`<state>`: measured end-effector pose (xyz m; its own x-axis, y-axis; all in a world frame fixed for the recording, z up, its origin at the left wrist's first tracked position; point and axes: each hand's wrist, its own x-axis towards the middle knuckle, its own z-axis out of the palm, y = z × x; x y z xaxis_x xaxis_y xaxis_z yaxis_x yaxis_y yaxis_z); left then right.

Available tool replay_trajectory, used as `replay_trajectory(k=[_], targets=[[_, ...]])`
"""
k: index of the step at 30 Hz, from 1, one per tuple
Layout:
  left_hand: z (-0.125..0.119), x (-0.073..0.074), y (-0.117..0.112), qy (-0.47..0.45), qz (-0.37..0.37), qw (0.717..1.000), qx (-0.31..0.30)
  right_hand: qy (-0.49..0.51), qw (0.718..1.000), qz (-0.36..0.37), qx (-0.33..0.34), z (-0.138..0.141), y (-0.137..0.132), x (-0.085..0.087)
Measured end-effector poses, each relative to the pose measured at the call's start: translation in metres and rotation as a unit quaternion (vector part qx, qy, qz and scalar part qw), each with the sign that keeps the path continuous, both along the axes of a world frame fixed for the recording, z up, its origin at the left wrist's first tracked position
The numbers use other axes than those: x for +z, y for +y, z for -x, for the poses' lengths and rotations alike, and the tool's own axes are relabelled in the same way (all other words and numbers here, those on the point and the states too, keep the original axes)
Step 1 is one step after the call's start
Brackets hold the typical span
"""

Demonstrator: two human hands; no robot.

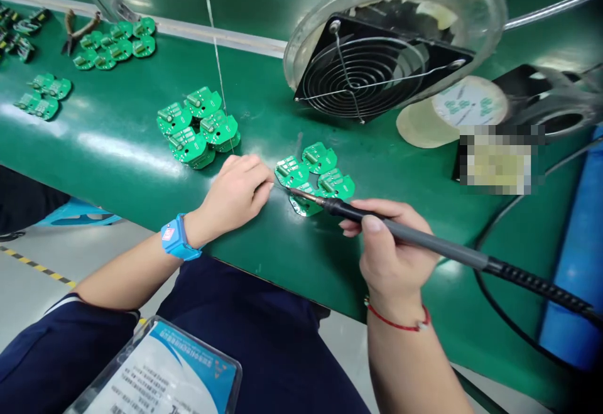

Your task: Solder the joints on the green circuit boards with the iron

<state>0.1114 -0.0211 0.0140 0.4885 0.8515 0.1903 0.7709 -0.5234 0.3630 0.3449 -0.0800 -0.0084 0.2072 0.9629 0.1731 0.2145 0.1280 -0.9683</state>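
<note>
My right hand (398,247) is wrapped round the grey handle of a soldering iron (424,241). Its tip rests at the left edge of the nearest board in a group of several round green circuit boards (335,181). Just left of that group, my left hand (238,191) is closed in a pinch, with a blue strap on its wrist. A thin solder wire (217,56) hangs down from above to this hand, and a fine end seems to reach toward the iron's tip. The fingertips of the left hand partly hide the wire.
Stacked green boards (198,126) lie beyond my left hand. More boards (117,43) and pliers (70,31) are at the far left. A black fan (358,68) stands at the back, near a tape roll (468,103). The iron's cable (485,301) loops on the right.
</note>
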Motion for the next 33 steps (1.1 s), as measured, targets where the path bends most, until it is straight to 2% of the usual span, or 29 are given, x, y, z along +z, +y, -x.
replay_trajectory(k=[4, 12, 26, 33], targets=[[-0.003, 0.0, 0.001, 0.013, -0.037, 0.999, 0.019, -0.002, 1.0, 0.002, -0.016, 0.002, 0.001, 0.001], [-0.006, -0.003, 0.003, 0.034, -0.05, 0.998, 0.009, -0.003, 1.0, 0.003, -0.008, 0.002, 0.001, 0.004], [-0.013, -0.003, 0.002, 0.079, -0.041, 0.996, -0.015, -0.016, 1.0, -0.011, -0.014, 0.006, 0.003, 0.005], [-0.013, -0.003, 0.003, 0.064, -0.038, 0.997, -0.01, -0.012, 0.999, -0.028, -0.023, 0.008, 0.004, 0.005]])
